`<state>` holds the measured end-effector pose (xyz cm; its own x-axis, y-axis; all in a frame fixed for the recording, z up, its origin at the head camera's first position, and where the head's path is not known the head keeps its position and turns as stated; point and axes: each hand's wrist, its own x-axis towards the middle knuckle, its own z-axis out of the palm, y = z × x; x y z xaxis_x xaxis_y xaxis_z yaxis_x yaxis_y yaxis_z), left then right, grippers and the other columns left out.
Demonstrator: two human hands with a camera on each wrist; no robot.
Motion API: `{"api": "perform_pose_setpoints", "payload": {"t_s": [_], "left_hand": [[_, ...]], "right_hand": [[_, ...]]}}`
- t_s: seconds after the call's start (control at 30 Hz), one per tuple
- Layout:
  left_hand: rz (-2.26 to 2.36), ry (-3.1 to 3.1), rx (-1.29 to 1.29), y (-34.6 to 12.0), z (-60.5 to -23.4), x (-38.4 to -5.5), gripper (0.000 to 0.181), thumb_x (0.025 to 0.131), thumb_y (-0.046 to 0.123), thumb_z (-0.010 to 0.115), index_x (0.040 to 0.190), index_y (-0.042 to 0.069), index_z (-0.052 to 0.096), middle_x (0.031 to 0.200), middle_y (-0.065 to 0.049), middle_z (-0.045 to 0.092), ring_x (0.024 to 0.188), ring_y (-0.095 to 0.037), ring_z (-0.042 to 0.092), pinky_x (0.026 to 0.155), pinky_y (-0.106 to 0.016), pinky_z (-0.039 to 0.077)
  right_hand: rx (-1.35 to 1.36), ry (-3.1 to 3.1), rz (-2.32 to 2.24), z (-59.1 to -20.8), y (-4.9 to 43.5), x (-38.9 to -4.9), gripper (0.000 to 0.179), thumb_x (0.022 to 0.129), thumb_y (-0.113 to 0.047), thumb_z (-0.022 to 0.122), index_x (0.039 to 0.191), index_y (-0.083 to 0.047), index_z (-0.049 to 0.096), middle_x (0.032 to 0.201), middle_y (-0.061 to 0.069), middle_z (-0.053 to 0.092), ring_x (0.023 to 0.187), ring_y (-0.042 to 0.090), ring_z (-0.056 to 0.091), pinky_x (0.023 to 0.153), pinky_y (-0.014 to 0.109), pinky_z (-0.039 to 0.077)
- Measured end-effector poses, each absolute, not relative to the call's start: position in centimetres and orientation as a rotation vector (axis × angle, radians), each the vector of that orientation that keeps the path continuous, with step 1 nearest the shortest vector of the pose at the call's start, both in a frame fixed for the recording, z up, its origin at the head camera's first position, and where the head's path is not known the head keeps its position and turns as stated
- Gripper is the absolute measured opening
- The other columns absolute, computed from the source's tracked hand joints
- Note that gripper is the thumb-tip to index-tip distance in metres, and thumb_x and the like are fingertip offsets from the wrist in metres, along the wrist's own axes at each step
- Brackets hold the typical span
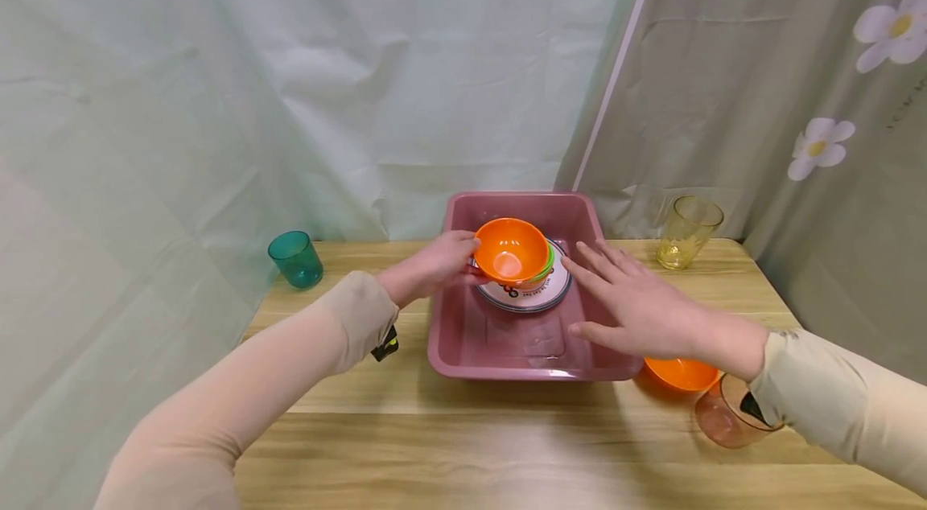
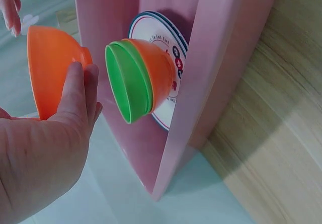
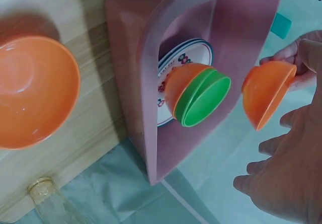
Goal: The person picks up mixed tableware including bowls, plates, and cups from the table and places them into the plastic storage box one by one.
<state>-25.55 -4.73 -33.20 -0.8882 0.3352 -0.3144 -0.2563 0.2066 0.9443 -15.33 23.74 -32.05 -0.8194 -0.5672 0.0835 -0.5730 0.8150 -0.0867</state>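
My left hand (image 1: 451, 259) grips an orange bowl (image 1: 511, 251) by its side, with the thumb at the rim and fingers underneath. In the left wrist view that orange bowl (image 2: 53, 68) hangs apart from the stack beneath it. The stack has green bowls (image 3: 205, 99) nested in an orange bowl (image 3: 182, 80), standing on white plates (image 3: 177, 61) with dark blue rims. The plates lie inside a pink basin (image 1: 500, 349). My right hand (image 1: 637, 301) is held with fingers spread over the basin's right side, holding nothing.
A teal cup (image 1: 295, 259) stands at the table's left back. On the right are a yellow glass (image 1: 686, 232), another orange bowl (image 1: 682, 373) and a pink clear cup (image 1: 730, 413), partly behind the right arm. Curtains (image 1: 434, 76) hang behind the wooden table (image 1: 463, 454).
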Motion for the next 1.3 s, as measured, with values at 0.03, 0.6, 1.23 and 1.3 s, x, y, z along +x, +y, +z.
{"api": "perform_pose_setpoints", "payload": {"t_s": [0.03,0.6,1.23,1.3], "left_hand": [[1.722,2.039,0.072,-4.7,-33.2,-25.7,0.047,0.111,0.012,0.037,0.154,-0.008,0.032,0.132,-0.028,0.054,0.092,-0.029,0.066,0.092,-0.046,0.055],[1.628,2.209,0.12,-2.8,-32.7,-29.0,0.047,0.113,0.018,0.038,0.154,-0.005,0.036,0.129,-0.023,0.058,0.091,-0.029,0.07,0.088,-0.042,0.059],[1.318,2.459,0.005,-1.5,-33.9,-31.6,0.039,0.11,0.015,0.043,0.143,-0.005,0.048,0.11,-0.016,0.061,0.087,-0.028,0.067,0.073,-0.029,0.061],[1.287,2.466,-0.007,-1.4,-34.2,-31.9,0.04,0.109,0.015,0.044,0.144,-0.005,0.048,0.112,-0.016,0.061,0.089,-0.029,0.068,0.077,-0.03,0.061]], "right_hand": [[0.927,-2.939,0.153,-32.1,23.8,-15.3,0.091,0.095,-0.065,0.059,0.165,-0.019,0.024,0.17,0.014,0.016,0.154,0.043,0.011,0.12,0.063,0.017],[0.895,-3.007,0.139,-33.3,24.0,-14.8,0.091,0.093,-0.061,0.066,0.164,-0.019,0.028,0.17,0.012,0.015,0.156,0.038,0.004,0.121,0.061,0.013],[0.896,-2.985,0.13,-34.0,24.8,-14.6,0.094,0.093,-0.077,0.047,0.164,-0.019,0.026,0.17,0.012,0.014,0.156,0.038,0.005,0.122,0.06,0.013],[0.893,-2.987,0.132,-34.0,24.9,-14.6,0.094,0.093,-0.078,0.046,0.164,-0.019,0.027,0.17,0.012,0.014,0.156,0.038,0.005,0.122,0.06,0.013]]}}
